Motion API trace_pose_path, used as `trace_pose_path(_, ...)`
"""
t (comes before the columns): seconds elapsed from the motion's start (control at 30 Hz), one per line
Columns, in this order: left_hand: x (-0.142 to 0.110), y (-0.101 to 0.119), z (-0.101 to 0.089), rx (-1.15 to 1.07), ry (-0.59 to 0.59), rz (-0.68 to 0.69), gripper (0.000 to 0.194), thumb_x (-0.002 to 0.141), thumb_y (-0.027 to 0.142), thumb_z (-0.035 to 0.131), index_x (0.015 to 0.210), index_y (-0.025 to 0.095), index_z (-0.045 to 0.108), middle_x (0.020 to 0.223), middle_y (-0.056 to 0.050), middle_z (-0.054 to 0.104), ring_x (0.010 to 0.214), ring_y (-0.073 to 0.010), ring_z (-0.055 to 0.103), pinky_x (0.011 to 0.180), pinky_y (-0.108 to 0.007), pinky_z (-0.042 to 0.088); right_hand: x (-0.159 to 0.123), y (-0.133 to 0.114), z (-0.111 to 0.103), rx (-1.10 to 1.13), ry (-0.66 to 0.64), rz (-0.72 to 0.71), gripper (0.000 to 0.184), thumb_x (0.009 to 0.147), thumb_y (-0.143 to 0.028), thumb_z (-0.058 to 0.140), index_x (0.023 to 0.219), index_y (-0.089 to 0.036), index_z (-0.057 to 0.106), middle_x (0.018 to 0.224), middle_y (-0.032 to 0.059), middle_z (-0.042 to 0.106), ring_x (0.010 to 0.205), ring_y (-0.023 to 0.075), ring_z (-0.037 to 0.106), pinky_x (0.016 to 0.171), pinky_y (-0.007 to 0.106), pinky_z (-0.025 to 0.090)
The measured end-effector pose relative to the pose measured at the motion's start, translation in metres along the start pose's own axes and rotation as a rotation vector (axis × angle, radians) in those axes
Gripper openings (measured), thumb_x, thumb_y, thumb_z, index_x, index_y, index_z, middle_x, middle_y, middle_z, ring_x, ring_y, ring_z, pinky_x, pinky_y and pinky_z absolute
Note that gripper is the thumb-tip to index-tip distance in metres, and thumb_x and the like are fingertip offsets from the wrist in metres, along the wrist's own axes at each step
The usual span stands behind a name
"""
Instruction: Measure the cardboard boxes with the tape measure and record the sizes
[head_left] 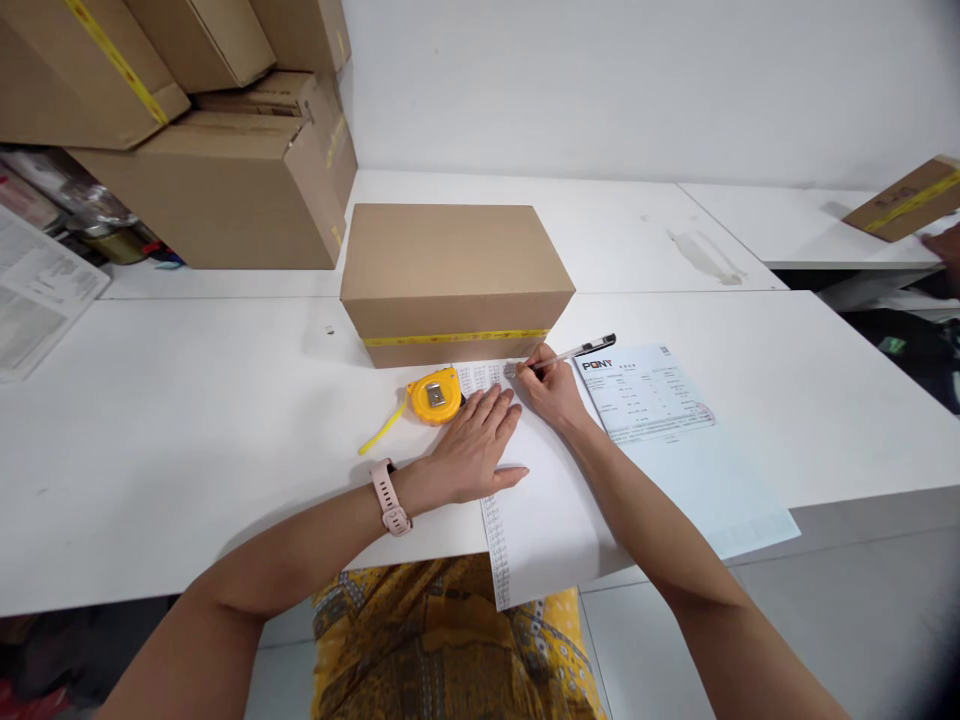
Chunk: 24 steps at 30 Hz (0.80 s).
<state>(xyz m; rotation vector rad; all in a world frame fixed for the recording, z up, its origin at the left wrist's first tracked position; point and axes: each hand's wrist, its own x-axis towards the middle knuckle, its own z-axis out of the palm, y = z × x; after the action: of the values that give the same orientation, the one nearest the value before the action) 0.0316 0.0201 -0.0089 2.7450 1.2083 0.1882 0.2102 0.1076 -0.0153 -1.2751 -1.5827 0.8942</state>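
Observation:
A pen (576,352) is held in my right hand (553,390), its tip down at the top of a white sheet of paper (551,510). Handwritten columns run along the sheet's left and upper edges. Spread flat on the same sheet is my left hand (480,445), fingers apart, holding nothing. Just left of its fingertips lies a yellow tape measure (436,397) with a short bit of tape sticking out. Behind both hands sits a closed cardboard box (456,255) with yellow tape round its lower side. The pen's tip is partly hidden by my fingers.
A printed form headed PONY (649,395) lies right of the sheet. Stacked cartons (217,185) rise at the back left beside printed papers (41,285). Another taped box (904,200) is at the far right, near a partly seen person's hand (946,245). The white table's (225,400) front edge runs before me.

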Motion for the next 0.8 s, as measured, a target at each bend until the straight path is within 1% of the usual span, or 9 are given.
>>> trace_pose_path(0.13,0.0003,0.0005,-0.0021,-0.005,-0.027,0.003,0.087,0.097,0.067,0.040,0.155,0.002,0.032,0.167,-0.024,0.023,0.157,-0.0389,0.015,0.127,-0.050,0.007,0.0000,-0.0058,-0.0007,0.008,0.027,-0.002,0.015,0.080,-0.029,0.059,0.074,-0.024,0.047,0.061,-0.0051,0.048,0.059,0.0126,0.043,0.059,0.029,0.034)
trace_pose_path(0.27,0.0003,0.0005,-0.0024,0.005,-0.019,0.002,0.087,0.097,0.068,0.040,0.155,0.004,0.031,0.167,-0.023,0.023,0.157,-0.0383,0.015,0.127,-0.051,0.008,0.0003,-0.0063,-0.0008,0.009,0.019,-0.001,0.014,0.078,-0.030,0.059,0.073,-0.024,0.047,0.060,-0.0051,0.048,0.059,0.0130,0.044,0.058,0.029,0.034)
trace_pose_path(0.5,0.0009,0.0006,-0.0024,0.009,-0.018,-0.001,0.086,0.097,0.067,0.041,0.155,0.004,0.032,0.167,-0.024,0.024,0.156,-0.0385,0.017,0.127,-0.051,0.009,0.0012,-0.0069,-0.0013,-0.036,0.042,0.010,0.014,0.078,-0.031,0.058,0.073,-0.024,0.047,0.057,-0.0055,0.047,0.058,0.0130,0.042,0.057,0.028,0.034)
trace_pose_path(0.67,0.0006,0.0003,-0.0012,0.008,-0.017,0.004,0.087,0.097,0.068,0.041,0.155,0.004,0.031,0.167,-0.024,0.023,0.157,-0.0389,0.015,0.127,-0.050,0.007,0.0019,-0.0087,-0.0016,-0.070,0.038,0.014,0.014,0.077,-0.031,0.058,0.073,-0.025,0.046,0.056,-0.0054,0.047,0.056,0.0131,0.043,0.057,0.029,0.034)
trace_pose_path(0.8,0.0002,-0.0001,0.0001,-0.004,-0.004,0.005,0.086,0.097,0.068,0.039,0.156,0.006,0.029,0.167,-0.023,0.023,0.157,-0.0374,0.014,0.127,-0.051,0.008,0.0017,-0.0083,-0.0018,-0.074,0.036,0.013,0.015,0.078,-0.032,0.058,0.073,-0.025,0.046,0.056,-0.0048,0.048,0.056,0.0136,0.044,0.056,0.029,0.034)
